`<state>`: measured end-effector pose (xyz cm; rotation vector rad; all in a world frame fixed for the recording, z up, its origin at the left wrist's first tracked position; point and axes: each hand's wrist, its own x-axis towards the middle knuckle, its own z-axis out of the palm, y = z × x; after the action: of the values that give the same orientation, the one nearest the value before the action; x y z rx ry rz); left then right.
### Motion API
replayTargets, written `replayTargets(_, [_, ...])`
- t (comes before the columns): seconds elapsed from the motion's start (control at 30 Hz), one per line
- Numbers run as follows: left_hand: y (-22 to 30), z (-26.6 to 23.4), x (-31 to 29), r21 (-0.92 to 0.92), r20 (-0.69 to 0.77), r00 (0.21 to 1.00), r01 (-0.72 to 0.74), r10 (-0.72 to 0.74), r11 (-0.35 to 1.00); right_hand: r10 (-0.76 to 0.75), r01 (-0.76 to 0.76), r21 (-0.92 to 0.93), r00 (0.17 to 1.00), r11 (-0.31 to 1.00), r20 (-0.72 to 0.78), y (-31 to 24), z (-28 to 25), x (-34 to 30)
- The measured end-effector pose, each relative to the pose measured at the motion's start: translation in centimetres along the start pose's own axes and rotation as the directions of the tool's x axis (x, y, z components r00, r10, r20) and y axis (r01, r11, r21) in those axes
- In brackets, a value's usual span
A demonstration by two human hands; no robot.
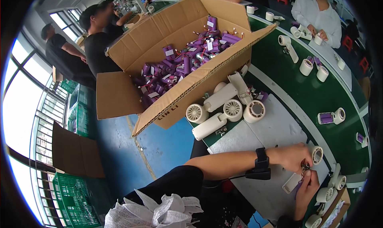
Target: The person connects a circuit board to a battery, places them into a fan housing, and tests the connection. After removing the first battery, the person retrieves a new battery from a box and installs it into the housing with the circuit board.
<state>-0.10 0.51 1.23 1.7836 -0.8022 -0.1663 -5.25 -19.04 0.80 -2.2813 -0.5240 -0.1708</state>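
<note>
Okay, left hand (295, 158): reached in from the left, black wristband (261, 164) on, fingertips pinching a small wired part (305, 167).
Right hand (308, 186): came up from below, thumb and finger pinching the lower end of that same part; exact contact too small to tell from where I stood.
White handheld fan (317, 155): round head just beyond the left fingers, at the gray worktop (255, 136).
Open handle shell (290, 185): lay left of the right hand; its join to the fan head was hidden.
Cardboard box (119, 94): flaps spread, heaped with purple battery packs (186, 64).
Fan cluster (215, 98): several white fans, piled beside the box.
Green conveyor belt (295, 94): curved along the right, more fans spaced on it.
Co-worker (319, 12): white shirt, across the belt, hands on a white piece.
Green crate (76, 198): stood lower left.
</note>
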Motion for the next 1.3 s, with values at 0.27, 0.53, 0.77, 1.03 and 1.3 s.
replayTargets(0.27, [-0.3,0.6,-0.2,-0.071,-0.106,0.994,-0.047,0.039,0.996,0.236,-0.206,0.205,0.962,0.957,-0.135,-0.7,0.9,-0.3])
replayTargets(0.53, [-0.1,-0.3,0.0,0.014,-0.003,1.000,-0.029,0.029,0.999,0.233,-0.214,0.167,0.968,0.962,-0.098,0.6,0.4,-0.6])
replayTargets(0.77, [-0.2,0.1,-0.1,0.056,-0.051,0.999,-0.010,0.013,0.998,0.252,-0.242,0.082,0.956,0.967,-0.152,0.0,0.5,-0.2])
replayTargets(1.03, [-0.8,0.5,-0.2,0.101,-0.083,0.996,-0.022,0.030,0.995,0.164,-0.165,0.004,0.978,0.986,-0.129,1.6,0.6,-0.2])
replayTargets(1.3, [-1.3,0.8,0.4,0.043,-0.074,0.997,-0.007,0.010,0.999,0.176,-0.167,0.074,0.974,0.983,-0.143,2.1,0.8,0.0])
